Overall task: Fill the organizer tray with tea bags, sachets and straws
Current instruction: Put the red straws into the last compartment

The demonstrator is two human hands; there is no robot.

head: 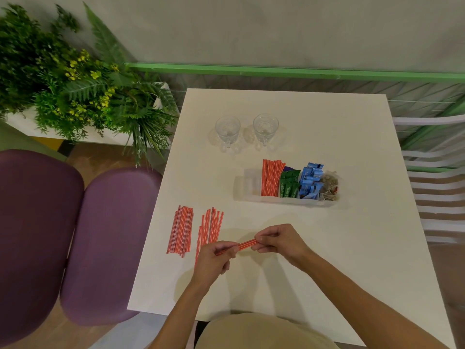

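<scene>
— Left hand (pixel 216 258), item one: fingers curled round the near end of a small bundle of straws (pixel 245 245). Right hand (pixel 279 241), item two: pinching the far end of the same bundle. Both of mine are clamped on it, held just over the table (pixel 327 248), well short of the tray.

— Loose stock?

— Two lots of orange-striped straws on the table, to my left. Outer pile (pixel 181 230): fairly tidy. Inner pile (pixel 211 225): fanned, its near end beside or under my left hand; I cannot tell which.

— And the organizer tray (pixel 247 185)?

— Beyond my hands, toward the right. From its left: one compartment that looks bare; filed straws (pixel 271 178) leaning upright; green sachets (pixel 289 185); blue sachets (pixel 310 181); tea bags (pixel 329 185) at the right end.

— Handling notes?

— My judgement only. Straws: very light, thin, stiff along the length but easily kinked, and smooth enough to slip out of a bundle. Best held as I have them, near both ends, with the tips squared level; then one hand round the middle to stand them in beside the filed ones. A gentle squeeze should do; a hard one would likely crush them.

— Sundries?

— Two glass cups, left (pixel 227 129) and right (pixel 265 127), at the far side of the table, apart from the tray.
</scene>
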